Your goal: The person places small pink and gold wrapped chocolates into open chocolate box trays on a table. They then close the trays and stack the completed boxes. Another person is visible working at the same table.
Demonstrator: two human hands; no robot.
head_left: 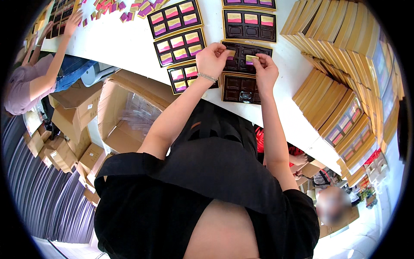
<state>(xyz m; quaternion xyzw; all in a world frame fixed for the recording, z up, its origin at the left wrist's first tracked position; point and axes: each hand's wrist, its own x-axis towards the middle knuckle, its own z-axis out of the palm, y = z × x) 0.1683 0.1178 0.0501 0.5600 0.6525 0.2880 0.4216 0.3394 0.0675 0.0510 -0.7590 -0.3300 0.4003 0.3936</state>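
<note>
Both hands are over a dark compartment tray [243, 65] in a gold-edged box. My left hand [210, 60] pinches a small flat gold-and-pink wrapped piece [231, 55] at the tray's upper left. Between the thumb and fingers of my right hand [266, 70] is another small wrapped piece [250, 59], gold and purple, above the tray's right half. Just nearer lies a tray with bare compartments [233, 88]. Beyond, a tray [250, 32] has wrapped pieces along its far row only. Filled trays [179, 45] line up to the left, the nearest partly hidden by my left wrist.
Loose pink, purple and gold pieces [138, 7] lie scattered at the far left of the white table [116, 41]. Tall stacks of gold boxes [327, 90] stand on the right. An open carton [129, 112] sits below the table's left edge. Another person's arm [54, 69] reaches in there.
</note>
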